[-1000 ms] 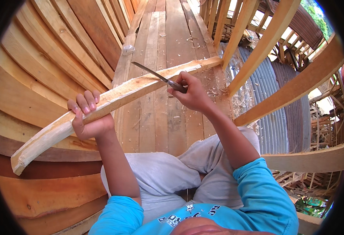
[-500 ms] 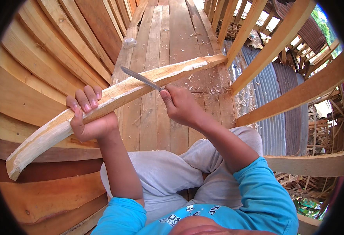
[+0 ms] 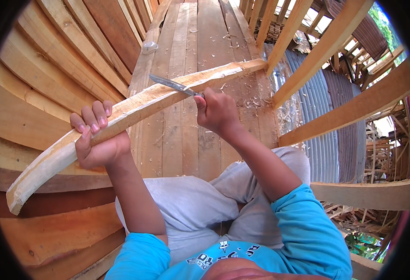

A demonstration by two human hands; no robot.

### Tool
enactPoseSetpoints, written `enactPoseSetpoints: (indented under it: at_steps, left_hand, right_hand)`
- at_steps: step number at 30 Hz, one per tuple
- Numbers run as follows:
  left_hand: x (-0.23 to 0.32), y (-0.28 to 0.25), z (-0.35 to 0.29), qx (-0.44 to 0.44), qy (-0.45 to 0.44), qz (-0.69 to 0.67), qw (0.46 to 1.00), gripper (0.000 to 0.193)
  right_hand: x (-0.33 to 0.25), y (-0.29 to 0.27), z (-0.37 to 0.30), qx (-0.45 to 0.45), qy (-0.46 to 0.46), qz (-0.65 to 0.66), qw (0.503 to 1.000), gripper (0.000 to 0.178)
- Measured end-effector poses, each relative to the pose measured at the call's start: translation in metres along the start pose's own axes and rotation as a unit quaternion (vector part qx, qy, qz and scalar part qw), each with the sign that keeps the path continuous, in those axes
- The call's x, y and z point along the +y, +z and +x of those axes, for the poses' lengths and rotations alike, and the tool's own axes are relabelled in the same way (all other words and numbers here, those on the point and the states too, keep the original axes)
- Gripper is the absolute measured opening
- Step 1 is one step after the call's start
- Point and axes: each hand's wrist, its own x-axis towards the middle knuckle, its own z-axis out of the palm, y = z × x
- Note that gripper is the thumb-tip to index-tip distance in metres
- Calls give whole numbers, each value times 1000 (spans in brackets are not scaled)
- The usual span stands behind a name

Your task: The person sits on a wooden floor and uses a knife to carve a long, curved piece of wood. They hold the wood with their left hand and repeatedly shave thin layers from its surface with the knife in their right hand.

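Okay, we have a person sitting cross-legged, both hands busy. The left hand [image 3: 103,151] is wrapped around a long, curved wooden piece [image 3: 142,102], thumb on the near side, fingers curled over the far side. The piece runs slantwise across the scene, from its blunt near-left end to its far-right end, above the plank floor [image 3: 191,135]. That far end sits by the foot of a wooden post [image 3: 324,51] on the right; we can't tell if they touch.

The right hand [image 3: 219,112] is closed round the handle of a knife [image 3: 170,84], mostly hidden in the fist. The blade points far left and lies across the piece, to the right of the left hand. We see a pale curl [image 3: 189,88] at the blade, near the fist.

On the left, wide curved planks [image 3: 32,109] form a wall. On the right, beyond the posts, we get corrugated metal sheets [image 3: 319,135]. Shavings [image 3: 223,87] are scattered over the floor, and a small clear item [image 3: 150,47] sits far left, kind unclear. Clothing: grey trousers [image 3: 181,200], blue shirt [image 3: 307,224].
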Motion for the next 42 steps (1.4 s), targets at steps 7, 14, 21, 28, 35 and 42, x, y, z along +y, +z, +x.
enactPoseSetpoints:
  at_steps: [7, 14, 21, 28, 35, 42]
  left_hand:
    - [-1, 1, -1, 21, -14, -10, 1000, 15]
    - [-7, -6, -2, 45, -15, -19, 999, 13]
    - [-35, -12, -8, 116, -17, -35, 992, 12]
    - [14, 4, 3, 66, 9, -15, 998, 14]
    - [8, 15, -5, 40, -4, 1, 999, 14]
    - [4, 14, -5, 42, -5, -10, 999, 13]
  right_hand:
    - [5, -1, 4, 7, 11, -13, 1000, 38]
    - [6, -5, 6, -3, 32, -20, 999, 37]
    - [14, -16, 11, -29, 90, 5, 995, 40]
    - [-19, -54, 13, -159, 77, 92, 980, 43]
    - [-5, -42, 15, -55, 140, 53, 987, 55]
    - [-24, -30, 5, 43, 128, -31, 990, 55]
